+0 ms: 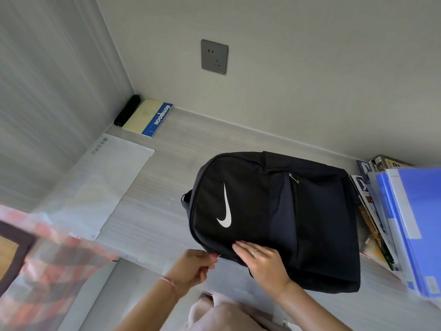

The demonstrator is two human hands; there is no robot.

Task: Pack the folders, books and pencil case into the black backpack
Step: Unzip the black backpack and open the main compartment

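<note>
The black backpack (pixel 274 211) with a white swoosh lies flat on the desk, front side up. My left hand (pixel 193 266) pinches something small, apparently a zipper pull, at the bag's near edge. My right hand (pixel 260 261) rests flat on the bag beside it. A black pencil case (pixel 127 110) lies in the far left corner next to a yellow and blue notebook (pixel 148 117). Clear plastic folders (pixel 102 185) lie at the left. Blue folders (pixel 410 225) and several books (pixel 372 218) lean at the right.
The light wood-grain desk (pixel 164 211) meets walls at the back and left. A grey wall socket (pixel 214 56) sits above the desk. A red-checked cloth (pixel 50 263) shows through a clear folder at the lower left.
</note>
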